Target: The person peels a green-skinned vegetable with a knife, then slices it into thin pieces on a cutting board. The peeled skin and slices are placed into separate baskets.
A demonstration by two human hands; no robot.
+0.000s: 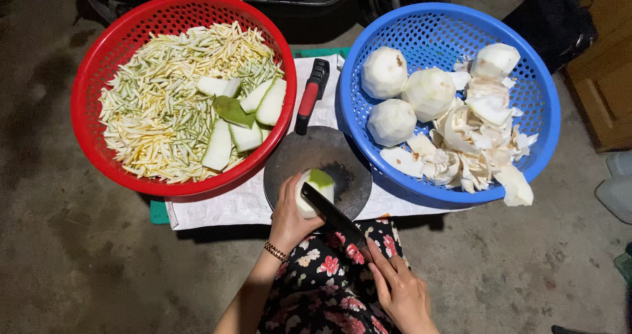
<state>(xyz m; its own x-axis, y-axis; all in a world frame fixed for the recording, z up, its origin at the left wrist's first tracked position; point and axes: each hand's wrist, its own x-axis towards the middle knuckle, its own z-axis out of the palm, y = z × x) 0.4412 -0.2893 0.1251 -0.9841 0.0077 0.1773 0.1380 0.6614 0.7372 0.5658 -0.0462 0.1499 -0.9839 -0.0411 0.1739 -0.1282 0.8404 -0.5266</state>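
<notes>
your one head camera looks almost straight down from above your lap, close over the round chopping board (316, 156) on the floor, red basket (99, 64) left, blue basket (546, 110) right.

A white woven sheet (243, 202) is spread on the concrete floor (79, 261). On it are set a red basket (99, 64), a blue basket (546, 103) and a round dark chopping board (289, 159).
</notes>
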